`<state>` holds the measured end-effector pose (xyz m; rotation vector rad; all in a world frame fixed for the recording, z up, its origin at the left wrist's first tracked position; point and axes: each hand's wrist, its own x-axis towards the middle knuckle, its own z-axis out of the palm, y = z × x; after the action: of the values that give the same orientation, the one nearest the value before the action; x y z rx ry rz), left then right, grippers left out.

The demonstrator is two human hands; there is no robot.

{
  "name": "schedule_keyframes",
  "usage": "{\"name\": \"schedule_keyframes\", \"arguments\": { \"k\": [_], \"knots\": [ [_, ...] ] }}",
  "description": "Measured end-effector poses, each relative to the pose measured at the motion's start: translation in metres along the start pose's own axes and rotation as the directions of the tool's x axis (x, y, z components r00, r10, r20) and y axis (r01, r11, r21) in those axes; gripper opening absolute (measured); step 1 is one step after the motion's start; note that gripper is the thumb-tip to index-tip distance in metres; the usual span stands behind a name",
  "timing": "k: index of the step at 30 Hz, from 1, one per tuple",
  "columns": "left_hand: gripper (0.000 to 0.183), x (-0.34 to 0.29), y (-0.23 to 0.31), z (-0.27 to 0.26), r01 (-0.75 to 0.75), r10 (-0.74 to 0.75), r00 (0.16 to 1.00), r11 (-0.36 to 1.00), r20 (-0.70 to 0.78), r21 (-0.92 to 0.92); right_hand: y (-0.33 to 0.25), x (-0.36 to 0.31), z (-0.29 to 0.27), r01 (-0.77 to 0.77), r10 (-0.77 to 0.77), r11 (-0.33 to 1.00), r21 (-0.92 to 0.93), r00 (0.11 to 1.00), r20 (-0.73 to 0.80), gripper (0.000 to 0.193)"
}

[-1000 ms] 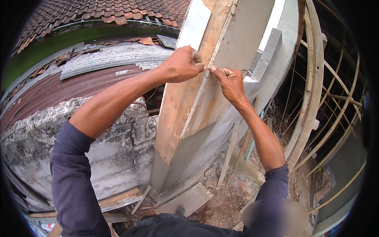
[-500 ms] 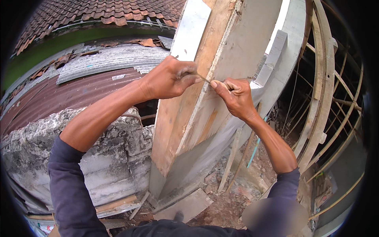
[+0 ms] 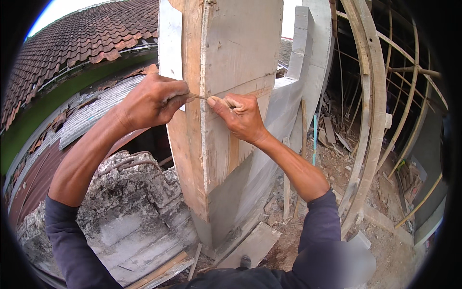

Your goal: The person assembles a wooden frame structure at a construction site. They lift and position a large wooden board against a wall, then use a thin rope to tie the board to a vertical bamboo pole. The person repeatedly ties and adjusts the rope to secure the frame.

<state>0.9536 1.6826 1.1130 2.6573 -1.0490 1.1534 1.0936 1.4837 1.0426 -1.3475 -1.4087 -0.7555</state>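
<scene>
A thin, wire-like strand (image 3: 198,96) runs between my two hands, across the corner of an upright column casing of wooden boards (image 3: 186,154). My left hand (image 3: 156,98) pinches one end in front of the casing's left board. Thumb and fingers of my right hand (image 3: 239,115) close on the other end, by the rough vertical edge of the plywood panel (image 3: 240,48). Its thumb tip lies near that edge. Whether the strand is metal wire or string is too fine to tell. Below the boards, grey concrete (image 3: 231,209) shows.
A broken block wall (image 3: 115,236) stands at the lower left, with corrugated sheets (image 3: 98,108) and a tiled roof (image 3: 91,43) beyond. Tall timbers (image 3: 374,120) and bamboo poles (image 3: 409,103) rise on the right. A flat board (image 3: 255,243) and rubble (image 3: 332,130) lie on the ground.
The view has turned, so the casing and both hands sit farther left in the picture and the casing looks more upright. Both hands still pinch the strand.
</scene>
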Motion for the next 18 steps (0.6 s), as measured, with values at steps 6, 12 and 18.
{"name": "schedule_keyframes", "arguments": {
  "k": [6,12,18],
  "knots": [
    [0.008,0.036,0.004,-0.026,-0.243,0.154,0.949,0.913,0.274,0.327,-0.008,-0.024,0.033,-0.037,0.016,0.997,-0.071,0.963,-0.271,0.04],
    [0.018,0.086,0.01,-0.037,-0.736,0.384,0.674,0.425,0.631,0.527,-0.026,-0.033,0.078,-0.143,0.002,0.962,-0.232,0.855,-0.518,0.032],
    [0.016,0.108,0.029,-0.033,-0.874,0.469,0.471,0.138,0.747,0.465,-0.05,-0.027,0.057,-0.074,-0.029,0.89,-0.45,0.975,-0.218,0.031]
  ]
}}
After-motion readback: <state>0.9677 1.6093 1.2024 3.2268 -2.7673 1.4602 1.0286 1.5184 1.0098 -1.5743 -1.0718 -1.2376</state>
